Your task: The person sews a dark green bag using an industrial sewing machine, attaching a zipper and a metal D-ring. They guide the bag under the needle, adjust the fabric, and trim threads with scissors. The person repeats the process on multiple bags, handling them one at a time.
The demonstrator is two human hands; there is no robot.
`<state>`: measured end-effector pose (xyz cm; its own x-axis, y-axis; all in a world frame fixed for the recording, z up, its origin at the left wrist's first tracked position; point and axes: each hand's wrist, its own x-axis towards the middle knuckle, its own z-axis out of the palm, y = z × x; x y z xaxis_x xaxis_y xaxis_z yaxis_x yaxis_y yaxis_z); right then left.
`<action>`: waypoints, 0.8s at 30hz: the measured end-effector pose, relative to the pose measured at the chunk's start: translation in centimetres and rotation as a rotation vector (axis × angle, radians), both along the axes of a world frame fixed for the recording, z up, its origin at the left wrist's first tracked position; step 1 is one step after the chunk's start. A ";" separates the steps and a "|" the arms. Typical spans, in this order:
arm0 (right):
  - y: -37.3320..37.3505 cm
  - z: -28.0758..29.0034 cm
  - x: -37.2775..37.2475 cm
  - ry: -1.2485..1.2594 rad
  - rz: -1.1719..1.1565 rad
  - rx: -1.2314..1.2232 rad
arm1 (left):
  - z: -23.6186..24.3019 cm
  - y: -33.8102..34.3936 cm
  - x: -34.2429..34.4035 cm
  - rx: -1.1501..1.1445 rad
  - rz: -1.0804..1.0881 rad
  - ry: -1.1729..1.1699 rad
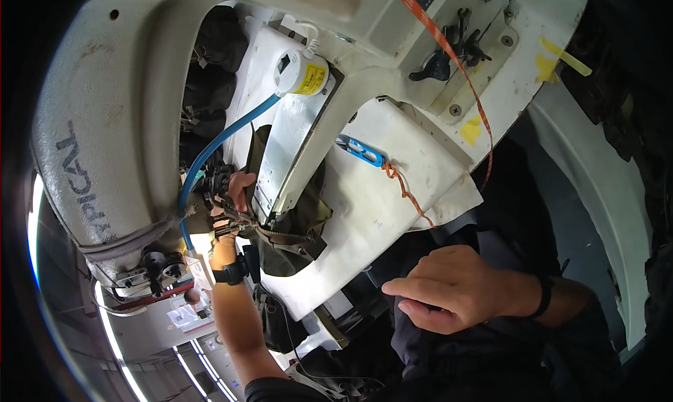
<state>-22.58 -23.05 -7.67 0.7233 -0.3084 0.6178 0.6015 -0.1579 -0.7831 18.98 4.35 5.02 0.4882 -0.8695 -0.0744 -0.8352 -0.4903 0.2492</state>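
A dark olive cloth piece (280, 262) with a brown ribbed strip like a zipper lies around the narrow metal bed of a sewing machine (298, 132). My left hand (238, 192) is at the end of that bed, its fingers curled on the cloth; machine parts and cloth partly hide them. A dark band circles the left wrist. My right hand (449, 286) hovers over my lap, away from the cloth. Its fingers are folded in, the index finger reaching left above the thumb, with nothing visible in them. Blue thread snips (361, 151) on an orange cord lie on the white table.
The machine's large pale head (105, 142) stands at the left. A blue flexible lamp neck (217, 142) arches from its round white base (305, 72) toward the stitching area, which is lit. An orange-red strap (434, 34) hangs at upper right, past black guide parts (456, 51). Dark bundles (214, 72) sit behind.
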 end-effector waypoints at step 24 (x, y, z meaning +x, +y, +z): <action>6.5 5.5 14.0 0.296 0.099 0.147 | -6.0 -4.6 -21.8 -0.727 0.267 -0.456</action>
